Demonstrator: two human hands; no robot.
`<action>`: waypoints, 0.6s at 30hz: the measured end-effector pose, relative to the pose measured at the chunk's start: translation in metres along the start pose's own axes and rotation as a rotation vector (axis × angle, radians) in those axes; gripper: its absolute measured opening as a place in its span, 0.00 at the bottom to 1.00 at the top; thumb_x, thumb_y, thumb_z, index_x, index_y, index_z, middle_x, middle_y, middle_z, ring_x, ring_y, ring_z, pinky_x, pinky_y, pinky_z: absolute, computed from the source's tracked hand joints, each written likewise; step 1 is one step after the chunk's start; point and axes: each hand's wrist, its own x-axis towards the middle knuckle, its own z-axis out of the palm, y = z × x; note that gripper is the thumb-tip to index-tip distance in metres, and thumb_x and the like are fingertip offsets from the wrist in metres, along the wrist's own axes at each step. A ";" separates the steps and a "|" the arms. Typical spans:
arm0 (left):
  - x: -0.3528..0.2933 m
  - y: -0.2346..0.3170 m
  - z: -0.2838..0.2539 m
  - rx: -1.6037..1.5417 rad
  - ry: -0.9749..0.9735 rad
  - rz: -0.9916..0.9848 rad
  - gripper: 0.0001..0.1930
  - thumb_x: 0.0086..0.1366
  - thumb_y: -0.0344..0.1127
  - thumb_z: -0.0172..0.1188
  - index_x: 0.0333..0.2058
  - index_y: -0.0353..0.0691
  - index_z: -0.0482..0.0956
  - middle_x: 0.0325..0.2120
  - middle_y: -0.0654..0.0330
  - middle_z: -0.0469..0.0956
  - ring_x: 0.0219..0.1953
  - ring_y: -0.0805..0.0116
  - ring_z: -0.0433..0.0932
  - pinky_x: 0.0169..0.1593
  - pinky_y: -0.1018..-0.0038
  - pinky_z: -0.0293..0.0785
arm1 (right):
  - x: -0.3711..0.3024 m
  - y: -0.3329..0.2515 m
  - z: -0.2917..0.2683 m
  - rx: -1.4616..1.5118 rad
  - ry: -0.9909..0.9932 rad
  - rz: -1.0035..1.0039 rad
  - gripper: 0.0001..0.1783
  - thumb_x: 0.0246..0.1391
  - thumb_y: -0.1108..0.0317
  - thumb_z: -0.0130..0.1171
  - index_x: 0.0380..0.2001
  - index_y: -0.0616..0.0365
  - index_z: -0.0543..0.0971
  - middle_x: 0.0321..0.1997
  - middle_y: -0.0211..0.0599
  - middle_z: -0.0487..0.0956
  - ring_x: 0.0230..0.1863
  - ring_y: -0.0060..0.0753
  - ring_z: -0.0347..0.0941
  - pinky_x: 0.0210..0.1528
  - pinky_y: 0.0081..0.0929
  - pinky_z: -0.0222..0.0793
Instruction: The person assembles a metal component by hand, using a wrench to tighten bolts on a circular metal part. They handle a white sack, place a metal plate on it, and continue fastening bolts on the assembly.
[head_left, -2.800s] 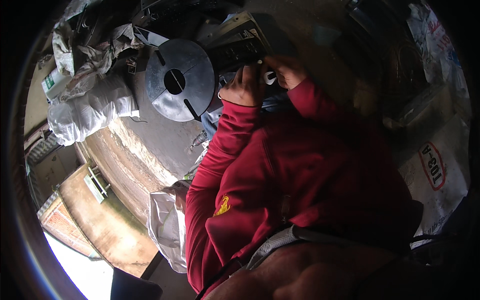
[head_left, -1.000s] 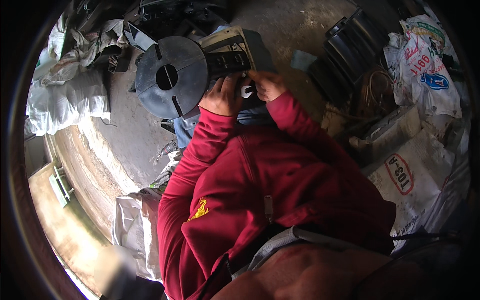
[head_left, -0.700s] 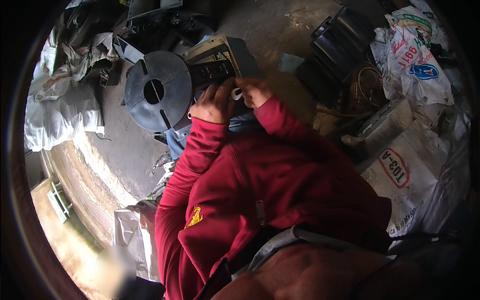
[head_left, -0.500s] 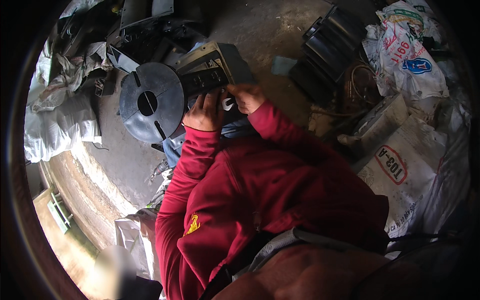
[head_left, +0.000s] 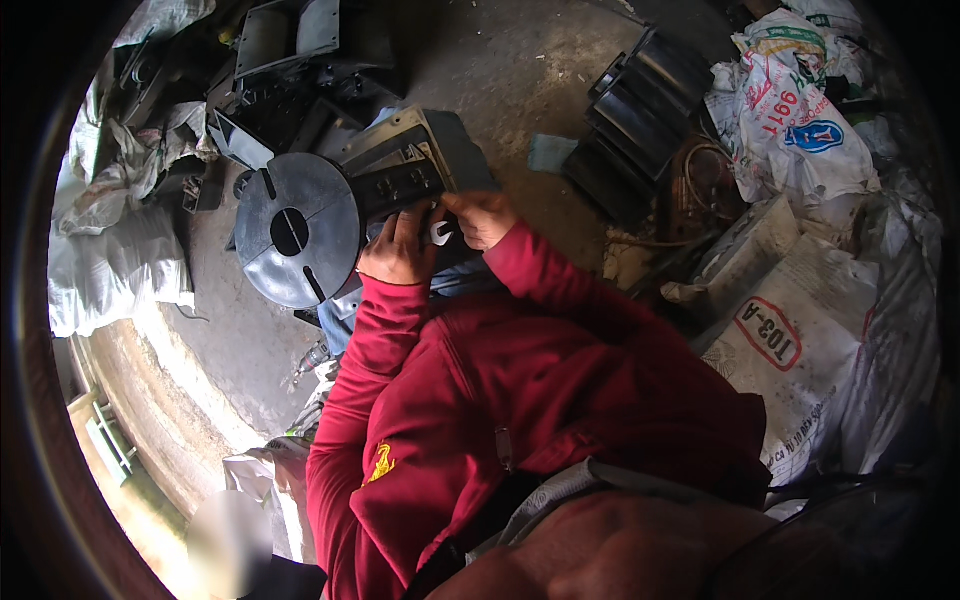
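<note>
Your left hand (head_left: 398, 252) is curled just right of the slotted grey disc (head_left: 264, 228); your right hand (head_left: 482, 218), farther right, has its fingertips close together; what each one grips cannot be told. Between them, also right of the disc, shines what looks like an open-ended wrench head (head_left: 440, 234). The view shifts since earlier, but both hands stay at the black panel (head_left: 385, 188), so the work keeps one spot. The disc looks matte and flat, the beige frame (head_left: 405, 123) angular and worn.
</note>
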 end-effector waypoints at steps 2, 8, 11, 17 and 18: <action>-0.002 -0.003 0.004 0.001 0.013 0.014 0.18 0.50 0.38 0.64 0.43 0.53 0.78 0.26 0.63 0.78 0.21 0.61 0.77 0.23 0.69 0.73 | 0.001 -0.001 0.000 0.023 -0.032 0.033 0.14 0.56 0.59 0.59 0.23 0.56 0.79 0.09 0.14 0.58 0.08 0.07 0.49 0.10 0.14 0.39; 0.008 0.010 -0.014 -0.033 -0.030 0.006 0.13 0.52 0.37 0.65 0.39 0.51 0.79 0.26 0.62 0.79 0.24 0.59 0.79 0.24 0.69 0.74 | 0.004 0.005 -0.003 -0.001 0.064 -0.011 0.13 0.56 0.60 0.59 0.23 0.56 0.79 0.09 0.14 0.58 0.07 0.07 0.48 0.10 0.14 0.38; 0.004 0.005 -0.010 -0.028 -0.077 -0.027 0.19 0.49 0.35 0.64 0.43 0.50 0.77 0.27 0.61 0.78 0.26 0.59 0.79 0.28 0.67 0.74 | 0.002 0.001 -0.001 -0.006 0.019 0.016 0.13 0.56 0.60 0.60 0.22 0.54 0.78 0.09 0.15 0.59 0.07 0.07 0.48 0.10 0.14 0.38; 0.008 0.005 -0.009 -0.108 -0.130 0.046 0.22 0.47 0.31 0.63 0.44 0.49 0.76 0.28 0.60 0.78 0.27 0.56 0.78 0.30 0.65 0.75 | 0.003 0.001 -0.004 0.031 0.048 0.014 0.13 0.56 0.60 0.59 0.22 0.54 0.79 0.09 0.15 0.59 0.07 0.07 0.48 0.10 0.14 0.38; 0.011 0.007 -0.012 -0.114 -0.132 0.048 0.22 0.47 0.31 0.63 0.44 0.49 0.76 0.29 0.59 0.78 0.28 0.56 0.78 0.31 0.65 0.75 | 0.004 0.002 -0.004 0.035 0.049 -0.003 0.13 0.56 0.59 0.59 0.23 0.54 0.79 0.09 0.15 0.59 0.07 0.07 0.48 0.10 0.14 0.38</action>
